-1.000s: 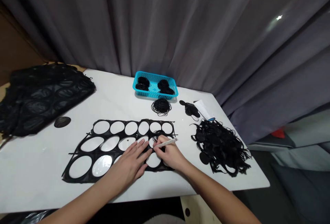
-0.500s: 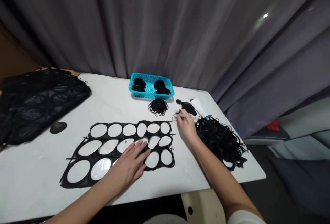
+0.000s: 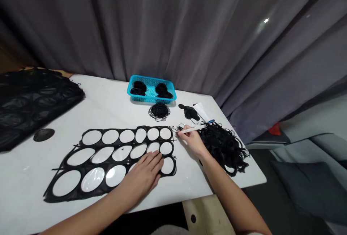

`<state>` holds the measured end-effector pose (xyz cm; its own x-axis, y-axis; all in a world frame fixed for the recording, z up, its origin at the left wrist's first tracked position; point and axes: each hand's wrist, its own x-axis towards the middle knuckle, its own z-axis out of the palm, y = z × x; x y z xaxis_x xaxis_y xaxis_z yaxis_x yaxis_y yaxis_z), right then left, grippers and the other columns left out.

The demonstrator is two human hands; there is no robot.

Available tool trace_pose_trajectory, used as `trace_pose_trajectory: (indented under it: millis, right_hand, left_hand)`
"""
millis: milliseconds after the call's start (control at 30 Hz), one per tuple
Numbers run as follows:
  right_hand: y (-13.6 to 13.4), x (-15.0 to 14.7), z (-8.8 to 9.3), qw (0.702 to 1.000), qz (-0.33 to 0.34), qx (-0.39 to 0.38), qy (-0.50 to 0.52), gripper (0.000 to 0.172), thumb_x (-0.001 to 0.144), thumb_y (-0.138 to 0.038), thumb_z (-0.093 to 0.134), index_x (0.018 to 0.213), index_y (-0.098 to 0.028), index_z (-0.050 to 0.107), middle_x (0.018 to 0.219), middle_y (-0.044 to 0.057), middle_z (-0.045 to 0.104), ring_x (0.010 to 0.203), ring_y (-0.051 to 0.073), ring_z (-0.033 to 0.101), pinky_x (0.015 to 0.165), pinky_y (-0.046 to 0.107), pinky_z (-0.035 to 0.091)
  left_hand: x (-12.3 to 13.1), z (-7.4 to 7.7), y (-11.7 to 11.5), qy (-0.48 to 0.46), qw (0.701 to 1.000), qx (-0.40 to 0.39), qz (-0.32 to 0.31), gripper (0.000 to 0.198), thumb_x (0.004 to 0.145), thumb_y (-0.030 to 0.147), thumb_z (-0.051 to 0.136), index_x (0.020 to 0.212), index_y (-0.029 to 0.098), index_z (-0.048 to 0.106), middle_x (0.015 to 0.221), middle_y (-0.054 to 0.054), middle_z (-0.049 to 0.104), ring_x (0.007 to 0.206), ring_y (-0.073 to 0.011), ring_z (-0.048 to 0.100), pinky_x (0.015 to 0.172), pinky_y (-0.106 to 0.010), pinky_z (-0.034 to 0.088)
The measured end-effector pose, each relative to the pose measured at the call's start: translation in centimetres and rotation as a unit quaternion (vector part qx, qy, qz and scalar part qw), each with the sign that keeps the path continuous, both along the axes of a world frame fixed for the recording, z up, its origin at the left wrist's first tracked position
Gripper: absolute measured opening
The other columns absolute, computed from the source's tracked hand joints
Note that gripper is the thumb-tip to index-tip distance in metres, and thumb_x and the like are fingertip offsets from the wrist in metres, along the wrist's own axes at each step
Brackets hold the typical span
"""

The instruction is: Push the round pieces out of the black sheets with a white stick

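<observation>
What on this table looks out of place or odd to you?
A tiny dark speck shows inside one hole of the black sheet, whose thin ends stick out past its edges. One dark oval piece lies alone at the picture's left, and the heap of strips looks tangled.

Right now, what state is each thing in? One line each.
left hand, open, resting on black sheet
right hand, closed on white pen-like tool
white pen-like tool, held aslant
black sheet, spread out, full of round holes
blue basket, upright, open-topped, holding black bundles
loop bundle, loose, in front of blue basket
scrap pile, tangled
dark disc, flat, lying apart
curtain, hanging in folds
</observation>
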<state>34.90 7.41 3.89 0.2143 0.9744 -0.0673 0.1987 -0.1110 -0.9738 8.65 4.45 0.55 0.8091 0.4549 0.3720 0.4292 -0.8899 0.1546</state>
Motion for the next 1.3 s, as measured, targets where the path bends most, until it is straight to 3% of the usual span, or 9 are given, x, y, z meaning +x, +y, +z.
trace_pose_trajectory:
  millis: [67, 233, 333, 567, 900, 1100, 1167, 1233, 1300]
  right_hand:
    - [-0.8, -0.6, 0.0, 0.999, 0.036, -0.008, -0.02, 0.026, 0.083, -0.039, 0.07, 0.073, -0.022, 0.053, 0.079, 0.001, 0.066, 0.083, 0.019, 0.062, 0.078, 0.031, 0.043]
    - [-2.4, -2.9, -0.3, 0.988, 0.111, -0.05, 0.09, 0.031, 0.083, -0.042, 0.072, 0.078, -0.022, 0.048, 0.094, 0.003, 0.069, 0.09, 0.02, 0.068, 0.081, 0.031, 0.046]
    - [-3.0, -3.7, -0.3, 0.984, 0.14, -0.062, 0.088, 0.03, 0.083, -0.042, 0.072, 0.078, -0.022, 0.05, 0.092, 0.002, 0.069, 0.089, 0.02, 0.067, 0.081, 0.031, 0.046]
    - [-4.2, -4.5, 0.1, 0.986, 0.153, -0.05, -0.032, 0.019, 0.086, -0.032, 0.064, 0.076, -0.022, 0.051, 0.087, 0.001, 0.067, 0.087, 0.019, 0.061, 0.081, 0.031, 0.043]
    - [-4.7, -5.3, -0.2, 0.982, 0.139, 0.002, -0.131, 0.021, 0.089, -0.027, 0.059, 0.073, -0.022, 0.046, 0.079, -0.001, 0.06, 0.078, 0.017, 0.056, 0.074, 0.029, 0.041]
    - [-5.7, -6.1, -1.1, 0.916, 0.19, 0.091, -0.341, 0.01, 0.086, -0.012, 0.054, 0.084, -0.021, 0.051, 0.094, 0.004, 0.062, 0.087, 0.02, 0.055, 0.082, 0.034, 0.034]
    - [-4.5, -5.2, -1.0, 0.919, 0.151, 0.093, -0.351, 0.015, 0.075, -0.01, 0.06, 0.08, -0.021, 0.05, 0.09, 0.005, 0.061, 0.086, 0.022, 0.052, 0.08, 0.034, 0.032]
    - [-2.3, -3.2, -0.5, 0.945, 0.027, 0.078, -0.317, 0.019, 0.069, -0.01, 0.062, 0.072, -0.021, 0.046, 0.079, 0.003, 0.057, 0.08, 0.021, 0.048, 0.077, 0.034, 0.031]
    - [0.3, -0.4, 0.2, 0.949, -0.044, 0.079, -0.302, 0.016, 0.075, -0.014, 0.054, 0.071, -0.022, 0.042, 0.076, 0.002, 0.052, 0.079, 0.021, 0.044, 0.078, 0.034, 0.03]
  left_hand:
    - [0.0, 0.1, -0.2, -0.002, 1.0, 0.004, -0.004, 0.036, 0.098, 0.02, 0.051, 0.132, 0.015, 0.059, 0.137, -0.013, 0.064, 0.13, -0.0286, 0.057, 0.114, -0.046, 0.04]
    - [0.1, 0.4, -0.7, -0.001, 1.0, 0.003, -0.011, 0.035, 0.096, 0.016, 0.051, 0.129, 0.013, 0.06, 0.135, -0.015, 0.065, 0.126, -0.0277, 0.06, 0.113, -0.046, 0.042]
    - [0.3, 0.3, -0.9, -0.011, 1.0, -0.007, -0.009, 0.036, 0.095, 0.014, 0.05, 0.129, 0.013, 0.059, 0.136, -0.015, 0.064, 0.126, -0.0285, 0.061, 0.111, -0.047, 0.046]
    - [0.3, 0.3, -1.0, -0.023, 0.999, -0.022, -0.009, 0.039, 0.092, 0.012, 0.049, 0.131, 0.012, 0.059, 0.135, -0.016, 0.064, 0.124, -0.0298, 0.062, 0.108, -0.049, 0.05]
    - [0.2, 0.3, -1.1, -0.021, 0.999, -0.029, -0.009, 0.041, 0.092, 0.011, 0.048, 0.131, 0.011, 0.059, 0.136, -0.017, 0.063, 0.127, -0.0309, 0.061, 0.109, -0.052, 0.05]
    - [-0.1, 0.0, -1.0, -0.028, 0.998, -0.054, -0.017, 0.046, 0.091, 0.011, 0.052, 0.137, 0.014, 0.057, 0.142, -0.015, 0.06, 0.132, -0.0293, 0.057, 0.113, -0.049, 0.047]
    - [-0.3, 0.0, -0.9, -0.03, 0.997, -0.066, -0.021, 0.045, 0.091, 0.012, 0.052, 0.136, 0.014, 0.058, 0.142, -0.015, 0.06, 0.134, -0.0298, 0.056, 0.113, -0.049, 0.048]
    - [-0.5, 0.1, -0.8, -0.033, 0.996, -0.083, -0.025, 0.045, 0.092, 0.013, 0.052, 0.137, 0.014, 0.058, 0.143, -0.014, 0.06, 0.137, -0.0296, 0.054, 0.113, -0.048, 0.047]
    - [-0.7, 0.2, -0.7, -0.036, 0.994, -0.098, -0.031, 0.047, 0.092, 0.013, 0.053, 0.139, 0.016, 0.056, 0.145, -0.013, 0.058, 0.139, -0.0288, 0.051, 0.115, -0.048, 0.045]
